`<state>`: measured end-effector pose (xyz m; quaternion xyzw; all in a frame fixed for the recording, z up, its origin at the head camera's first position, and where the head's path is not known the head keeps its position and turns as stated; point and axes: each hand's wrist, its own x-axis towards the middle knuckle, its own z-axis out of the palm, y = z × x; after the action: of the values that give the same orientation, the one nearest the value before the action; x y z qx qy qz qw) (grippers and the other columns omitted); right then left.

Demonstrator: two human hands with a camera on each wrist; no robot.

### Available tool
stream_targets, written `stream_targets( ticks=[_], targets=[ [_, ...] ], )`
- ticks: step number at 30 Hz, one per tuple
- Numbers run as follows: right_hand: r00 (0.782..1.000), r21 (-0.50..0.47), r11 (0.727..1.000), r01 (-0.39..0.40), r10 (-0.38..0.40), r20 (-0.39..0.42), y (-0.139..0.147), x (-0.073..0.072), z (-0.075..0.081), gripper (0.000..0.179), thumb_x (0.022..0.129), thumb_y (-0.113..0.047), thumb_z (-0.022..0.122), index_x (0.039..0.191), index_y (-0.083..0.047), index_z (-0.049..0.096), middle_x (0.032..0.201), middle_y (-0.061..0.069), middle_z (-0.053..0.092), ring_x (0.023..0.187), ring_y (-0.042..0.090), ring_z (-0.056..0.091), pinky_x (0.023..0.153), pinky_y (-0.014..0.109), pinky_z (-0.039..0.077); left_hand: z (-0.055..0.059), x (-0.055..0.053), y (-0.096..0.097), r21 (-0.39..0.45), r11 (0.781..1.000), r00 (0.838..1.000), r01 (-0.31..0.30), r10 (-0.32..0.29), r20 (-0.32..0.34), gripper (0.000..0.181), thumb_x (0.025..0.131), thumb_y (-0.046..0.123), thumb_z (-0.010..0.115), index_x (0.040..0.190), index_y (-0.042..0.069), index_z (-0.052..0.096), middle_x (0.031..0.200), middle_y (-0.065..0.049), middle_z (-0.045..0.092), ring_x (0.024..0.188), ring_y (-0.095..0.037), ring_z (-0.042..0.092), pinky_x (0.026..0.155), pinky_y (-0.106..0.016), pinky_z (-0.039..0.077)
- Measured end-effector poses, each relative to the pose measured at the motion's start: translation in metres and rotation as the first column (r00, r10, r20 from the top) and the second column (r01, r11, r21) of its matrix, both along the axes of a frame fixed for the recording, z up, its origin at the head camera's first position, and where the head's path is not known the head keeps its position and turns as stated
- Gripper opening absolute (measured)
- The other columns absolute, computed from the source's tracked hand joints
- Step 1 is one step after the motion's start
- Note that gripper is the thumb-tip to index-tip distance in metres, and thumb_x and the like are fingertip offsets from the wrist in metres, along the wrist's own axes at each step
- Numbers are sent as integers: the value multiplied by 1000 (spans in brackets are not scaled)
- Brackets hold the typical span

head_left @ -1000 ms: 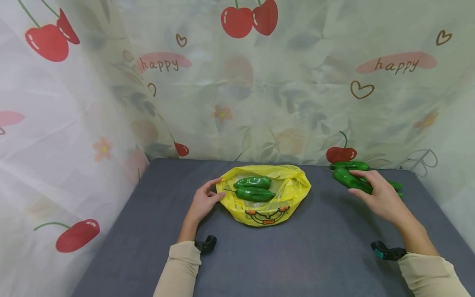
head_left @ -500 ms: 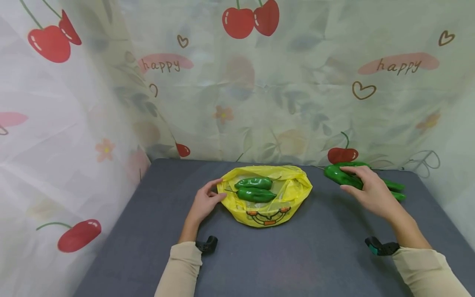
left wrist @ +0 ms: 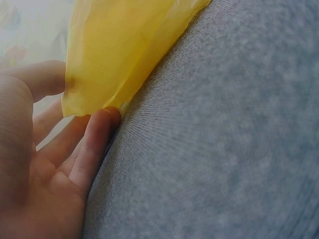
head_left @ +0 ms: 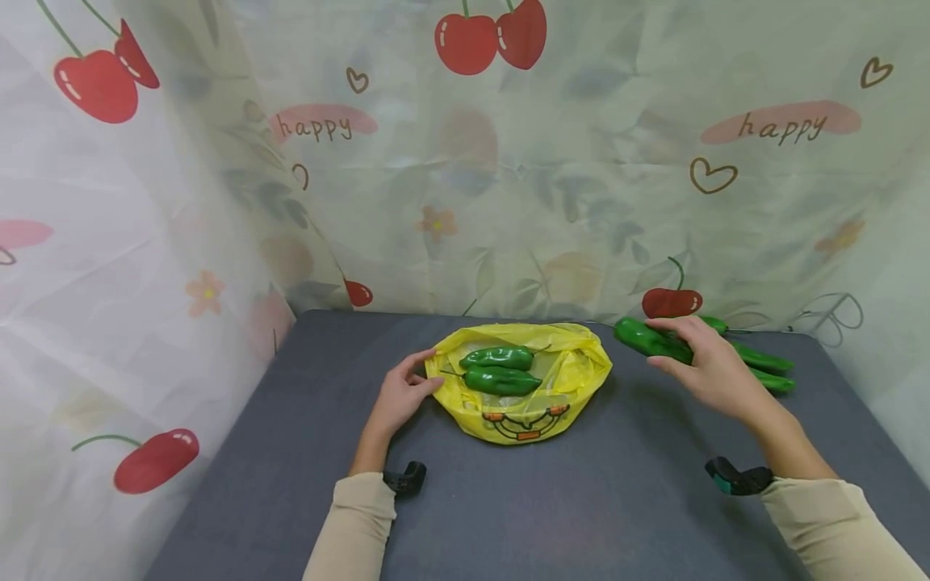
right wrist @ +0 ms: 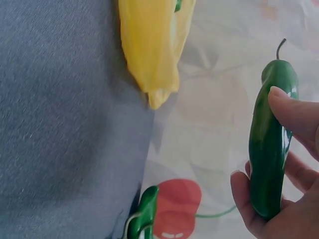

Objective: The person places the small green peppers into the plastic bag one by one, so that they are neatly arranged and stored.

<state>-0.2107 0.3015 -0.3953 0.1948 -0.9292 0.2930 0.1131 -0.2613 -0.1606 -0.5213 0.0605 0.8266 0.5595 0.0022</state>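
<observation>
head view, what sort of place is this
Probably a makeshift filming booth: a flat dark grey tabletop, a pale fabric-like sheet printed with red cherries and "happy" behind it and along the sides, and a compact black wrist-worn device.

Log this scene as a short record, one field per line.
Left hand: holds the left edge of the yellow bag
Right hand: grips a green pepper, outside the bag
Bag state: mouth open
Bag contents: two peppers visible
Loose peppers: at least three, right of the bag, partly hidden by the right hand
Surface: dark table
Backdrop: cherry-print sheet reading "happy"
</observation>
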Motion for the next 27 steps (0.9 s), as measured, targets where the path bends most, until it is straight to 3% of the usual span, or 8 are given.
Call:
stream_targets(
  ticks=[16,27],
  targets=[
    [994,47,994,-102,104,-38,-29,-6,9,52,94,-13,74,142,-7,56,131,11,59,118,29,55,94,53,44,-1,-3,0,-9,1000,1000,7,-7,4,54,93,29,75,144,30,58,148,-6,57,82,-16,62,73,-30,48],
    [989,54,987,-151,151,0,-51,-20,11,51,92,-12,75,140,-9,59,135,13,61,119,31,54,97,53,41,0,-1,-1,-10,1000,1000,14,-14,-7,54,93,28,75,144,28,58,145,-8,59,81,-16,62,73,-31,48]
  ],
)
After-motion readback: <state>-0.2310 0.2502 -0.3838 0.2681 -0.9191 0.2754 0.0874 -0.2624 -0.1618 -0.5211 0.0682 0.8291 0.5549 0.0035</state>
